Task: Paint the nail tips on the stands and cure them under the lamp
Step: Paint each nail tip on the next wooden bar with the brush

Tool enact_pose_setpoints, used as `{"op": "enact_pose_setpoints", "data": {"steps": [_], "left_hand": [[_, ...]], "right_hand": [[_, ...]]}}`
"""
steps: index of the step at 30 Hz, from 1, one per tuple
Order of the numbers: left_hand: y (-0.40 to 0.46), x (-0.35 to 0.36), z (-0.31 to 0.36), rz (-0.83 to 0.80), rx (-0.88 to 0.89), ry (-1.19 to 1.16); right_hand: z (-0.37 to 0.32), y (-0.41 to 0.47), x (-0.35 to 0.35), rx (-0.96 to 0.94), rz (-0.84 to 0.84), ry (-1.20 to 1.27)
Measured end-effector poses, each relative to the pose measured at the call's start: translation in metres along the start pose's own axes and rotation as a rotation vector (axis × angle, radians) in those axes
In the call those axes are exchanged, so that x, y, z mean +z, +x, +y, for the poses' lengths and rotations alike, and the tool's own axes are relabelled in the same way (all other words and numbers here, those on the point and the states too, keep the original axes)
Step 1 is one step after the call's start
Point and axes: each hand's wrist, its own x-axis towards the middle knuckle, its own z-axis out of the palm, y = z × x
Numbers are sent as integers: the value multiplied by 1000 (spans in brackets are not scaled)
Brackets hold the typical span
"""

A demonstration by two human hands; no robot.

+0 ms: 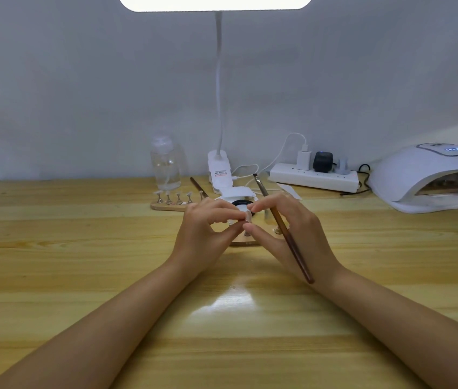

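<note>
Two bare forearms enter from the near edge of the wooden table (54, 248) and meet near its middle. At the far right corner sits the white curing lamp (429, 175), its opening facing left, display lit. A white desk lamp (218, 80) rises from a clip base at the far edge, its head glowing at the top of the view. Right of the base lies a white power strip (314, 178) with a white charger, a black adapter and a grey plug in it. Left of the base stands a clear pump bottle (165, 161). Just in front of the bottle, a wooden stand (166, 206) carries a row of small holders with nail tips. A second wooden stand (246, 242) lies directly under the hands, mostly hidden. Left hand (208, 220): fingers curled, pinching a small nail tip (248, 214) together with the right fingertips, above the second stand. Right hand (286, 228): thumb and forefinger on the same tip, while a brown brush (283, 228) lies across the hand, bristle end pointing to the far edge. Exact grip on the brush handle cannot be told.
</note>
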Motion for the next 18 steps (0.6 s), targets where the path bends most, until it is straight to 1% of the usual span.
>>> {"op": "enact_pose_setpoints", "data": {"steps": [8, 12, 18], "left_hand": [[-1, -1, -1, -30, 39, -60], [0, -1, 4, -39, 22, -85], [1, 0, 2, -63, -78, -131]], "right_hand": [[2, 0, 0, 13, 7, 21], [3, 1, 1, 18, 4, 27], [8, 3, -3, 171, 59, 82]]}}
